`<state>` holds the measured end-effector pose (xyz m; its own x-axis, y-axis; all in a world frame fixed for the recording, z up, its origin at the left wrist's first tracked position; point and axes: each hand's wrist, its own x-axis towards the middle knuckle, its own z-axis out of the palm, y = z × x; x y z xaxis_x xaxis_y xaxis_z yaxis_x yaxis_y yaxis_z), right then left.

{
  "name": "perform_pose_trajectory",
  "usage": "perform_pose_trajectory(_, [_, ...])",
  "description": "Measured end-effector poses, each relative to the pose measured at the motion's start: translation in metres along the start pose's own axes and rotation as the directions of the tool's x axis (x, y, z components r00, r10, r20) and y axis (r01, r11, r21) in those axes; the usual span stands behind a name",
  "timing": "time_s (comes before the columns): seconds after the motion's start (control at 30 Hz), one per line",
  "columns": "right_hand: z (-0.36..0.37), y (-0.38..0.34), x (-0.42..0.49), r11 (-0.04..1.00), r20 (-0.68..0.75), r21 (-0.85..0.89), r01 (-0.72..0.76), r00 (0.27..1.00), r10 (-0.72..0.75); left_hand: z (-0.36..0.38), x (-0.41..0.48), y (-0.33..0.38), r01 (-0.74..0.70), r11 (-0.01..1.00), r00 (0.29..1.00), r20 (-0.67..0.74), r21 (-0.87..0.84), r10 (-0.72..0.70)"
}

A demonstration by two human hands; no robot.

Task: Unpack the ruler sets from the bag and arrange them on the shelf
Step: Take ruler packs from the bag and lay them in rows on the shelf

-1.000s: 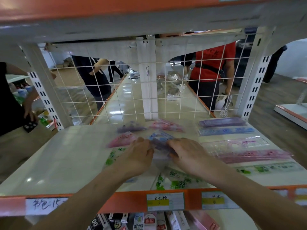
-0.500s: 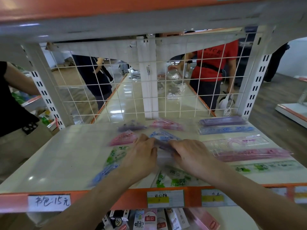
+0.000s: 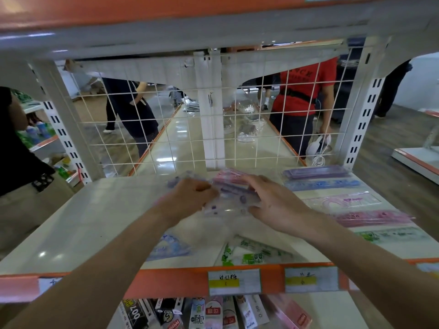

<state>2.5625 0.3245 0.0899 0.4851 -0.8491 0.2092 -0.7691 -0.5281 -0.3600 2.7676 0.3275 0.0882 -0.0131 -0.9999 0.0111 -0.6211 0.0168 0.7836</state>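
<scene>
Placement looks the step in hand: left hand [image 3: 190, 198] and right hand [image 3: 278, 205], each grip curled on one clear ruler set [image 3: 229, 201] at twelve o'clock on the shelf [image 3: 83, 222]. Next — likely lay it flat toward three o'clock, beside the row [image 3: 370, 218], edges squared.

The glossy cream shelf [image 3: 95, 222] has an orange front lip [image 3: 171, 281] bearing price labels [image 3: 234, 281]. Down its right side ruler sets lie in a column, each crosswise, from back to front: purple set [image 3: 316, 172], blue set [image 3: 323, 185], clear set [image 3: 342, 200], pink set [image 3: 373, 218], green set [image 3: 392, 235]. A blurred pile [image 3: 230, 186] of pink and purple sets sits mid-shelf toward the back. Near the lip lie a pale-blue set [image 3: 166, 245] and, apart to its right, a green-printed set [image 3: 249, 254].
</scene>
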Motion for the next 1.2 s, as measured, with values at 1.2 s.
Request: perform_pose_trajectory(1.2, [-0.021, -0.010, 0.016, 0.992, 0.123, -0.072, -0.101, 0.986, 0.109, -0.012, 0.009, 0.027, -0.095, 0.952, 0.975, 0.219, 0.292, 0.030])
